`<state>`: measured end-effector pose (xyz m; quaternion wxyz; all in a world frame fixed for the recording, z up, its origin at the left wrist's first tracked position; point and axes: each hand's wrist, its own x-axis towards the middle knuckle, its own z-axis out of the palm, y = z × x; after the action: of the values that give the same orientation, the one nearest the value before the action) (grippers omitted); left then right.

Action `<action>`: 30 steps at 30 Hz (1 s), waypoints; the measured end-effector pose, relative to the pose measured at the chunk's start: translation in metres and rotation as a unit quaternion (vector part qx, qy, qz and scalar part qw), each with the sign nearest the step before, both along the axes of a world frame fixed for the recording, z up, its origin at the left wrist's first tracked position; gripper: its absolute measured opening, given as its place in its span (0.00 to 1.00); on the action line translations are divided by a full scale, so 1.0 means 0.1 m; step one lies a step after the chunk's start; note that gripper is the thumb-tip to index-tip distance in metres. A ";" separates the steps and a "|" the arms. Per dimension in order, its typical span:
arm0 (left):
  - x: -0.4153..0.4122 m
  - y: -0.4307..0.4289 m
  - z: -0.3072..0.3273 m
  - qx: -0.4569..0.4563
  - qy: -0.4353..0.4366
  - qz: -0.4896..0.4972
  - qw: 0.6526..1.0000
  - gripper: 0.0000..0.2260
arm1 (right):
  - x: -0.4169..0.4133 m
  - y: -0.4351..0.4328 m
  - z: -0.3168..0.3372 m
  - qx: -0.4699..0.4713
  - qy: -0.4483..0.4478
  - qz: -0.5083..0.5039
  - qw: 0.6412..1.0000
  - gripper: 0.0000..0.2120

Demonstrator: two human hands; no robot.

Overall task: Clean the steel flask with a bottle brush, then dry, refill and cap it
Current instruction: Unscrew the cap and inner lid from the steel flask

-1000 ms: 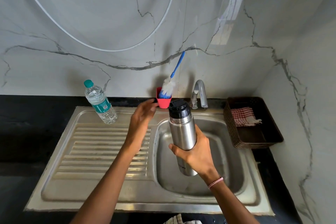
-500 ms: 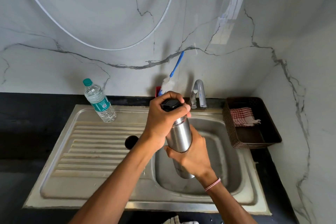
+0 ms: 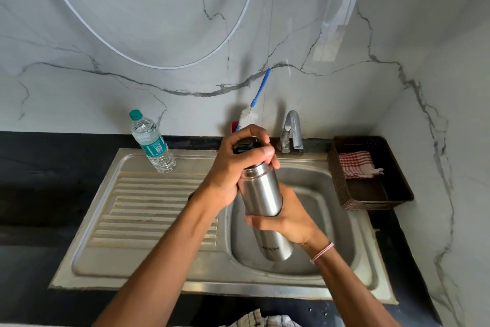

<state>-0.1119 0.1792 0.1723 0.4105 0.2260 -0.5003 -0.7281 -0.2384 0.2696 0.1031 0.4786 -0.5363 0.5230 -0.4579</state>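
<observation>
The left hand [image 3: 233,170] hides most of the black cap [image 3: 245,144] and red cup [image 3: 234,126]; lettering on the flask [image 3: 261,191] is unreadable.

The premises presented as a domestic kitchen. A stainless steel sink [image 3: 331,234] with ribbed drainboard [image 3: 159,207] and tap [image 3: 292,125] was set into a black counter [image 3: 39,194] against a marble-patterned wall [image 3: 132,35]. A woven basket [image 3: 371,204] holding a checked cloth [image 3: 354,163] stood beside it.

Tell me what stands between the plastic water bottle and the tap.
In the head view, a red holder with the bottle brush, partly hidden by the left hand gripping the black cap.
</observation>
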 end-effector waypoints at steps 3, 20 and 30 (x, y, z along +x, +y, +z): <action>-0.16 0.13 0.00 0.030 -0.061 0.172 0.983 0.08 | 0.16 0.02 -0.02 -0.024 0.173 -0.181 0.968 0.25; -0.07 0.49 0.13 -0.040 -0.073 0.177 0.981 0.22 | 0.22 0.26 0.05 -0.063 0.138 -0.171 0.973 0.27; 0.35 0.38 0.13 -0.106 -0.116 -0.035 0.987 0.29 | -0.04 0.35 0.08 -0.046 0.066 -0.090 0.993 0.25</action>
<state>-0.0766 0.2174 0.1852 0.3458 0.2462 -0.6265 -0.6537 -0.2420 0.3047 0.1111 0.3745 -0.5377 0.5782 -0.4861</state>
